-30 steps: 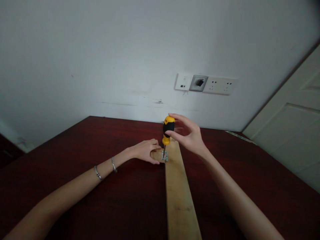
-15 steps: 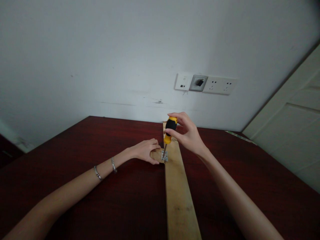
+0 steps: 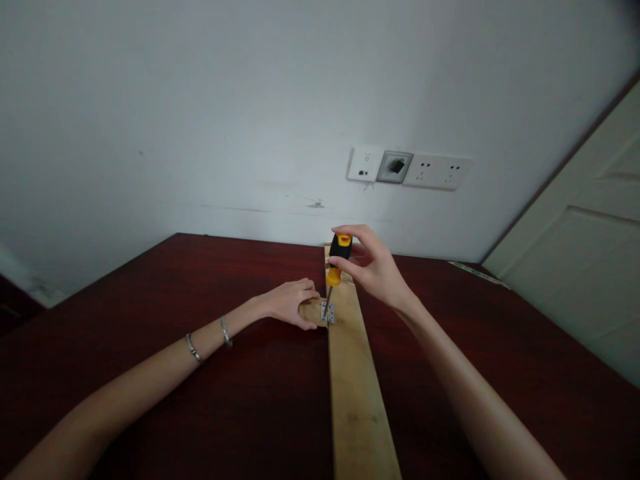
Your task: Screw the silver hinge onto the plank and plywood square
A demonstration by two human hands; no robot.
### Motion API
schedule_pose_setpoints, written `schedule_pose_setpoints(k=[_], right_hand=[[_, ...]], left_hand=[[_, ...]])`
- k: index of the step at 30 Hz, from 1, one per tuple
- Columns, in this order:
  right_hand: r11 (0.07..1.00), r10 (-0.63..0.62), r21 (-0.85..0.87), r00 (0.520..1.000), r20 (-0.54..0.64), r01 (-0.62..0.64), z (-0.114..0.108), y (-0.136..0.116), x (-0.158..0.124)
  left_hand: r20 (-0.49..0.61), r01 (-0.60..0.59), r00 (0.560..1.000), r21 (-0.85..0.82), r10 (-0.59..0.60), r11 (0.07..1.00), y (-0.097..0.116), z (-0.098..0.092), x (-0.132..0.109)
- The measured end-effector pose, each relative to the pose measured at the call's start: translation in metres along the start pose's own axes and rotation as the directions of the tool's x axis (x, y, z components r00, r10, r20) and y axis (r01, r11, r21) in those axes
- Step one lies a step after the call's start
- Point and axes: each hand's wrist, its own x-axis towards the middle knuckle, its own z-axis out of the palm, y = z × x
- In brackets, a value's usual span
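A long pale wooden plank (image 3: 357, 387) lies lengthwise on the dark red table (image 3: 240, 400). A small wooden block (image 3: 315, 311) butts against its left side, and a little metal hinge (image 3: 329, 313) spans the joint. My left hand (image 3: 290, 301) is closed on the block and presses it against the plank. My right hand (image 3: 373, 270) pinches the yellow and black handle of a screwdriver (image 3: 337, 259), which stands nearly upright with its tip on the hinge.
A white wall rises behind the table, carrying a row of sockets and a switch (image 3: 407, 169). A pale door (image 3: 580, 253) stands at the right. My left wrist wears two thin bracelets (image 3: 207, 339).
My right hand has shifted its fingers round the screwdriver handle and closed on it from a looser hold. The handle leans slightly differently. My left hand and the block stay put.
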Motion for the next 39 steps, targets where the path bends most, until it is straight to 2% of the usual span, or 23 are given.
schedule_pose_setpoints(k=[7, 15, 21, 24, 28, 34, 39], right_hand=[[0.997, 0.044, 0.050, 0.986, 0.159, -0.052, -0.011, -0.003, -0.001], [0.993, -0.005, -0.114, 0.995, 0.096, 0.016, -0.005, -0.009, -0.001], [1.000, -0.011, 0.001, 0.985, 0.171, 0.011, -0.007, -0.007, -0.002], [1.000, -0.023, -0.008, 0.993, 0.112, 0.024, -0.003, -0.002, -0.002], [0.983, -0.103, -0.148, 0.994, 0.029, 0.107, 0.000, -0.001, -0.002], [0.988, -0.125, -0.066, 0.979, 0.161, 0.137, -0.007, -0.009, -0.001], [0.981, -0.109, -0.153, 0.990, 0.092, 0.122, -0.005, -0.009, -0.001]], left_hand=[[0.006, 0.001, 1.000, -0.020, 0.000, 1.000, -0.001, 0.000, 0.000], [-0.001, -0.009, 1.000, -0.011, 0.009, 1.000, -0.001, -0.001, 0.001], [-0.001, -0.014, 1.000, -0.014, 0.014, 1.000, 0.001, -0.002, 0.001], [-0.003, -0.013, 1.000, -0.010, 0.013, 1.000, 0.001, -0.002, 0.001], [0.003, -0.007, 1.000, 0.008, 0.007, 1.000, 0.002, -0.002, 0.002], [-0.005, -0.007, 1.000, 0.002, 0.007, 1.000, 0.001, 0.000, 0.001], [-0.010, -0.018, 1.000, 0.002, 0.018, 1.000, -0.002, 0.001, 0.001]])
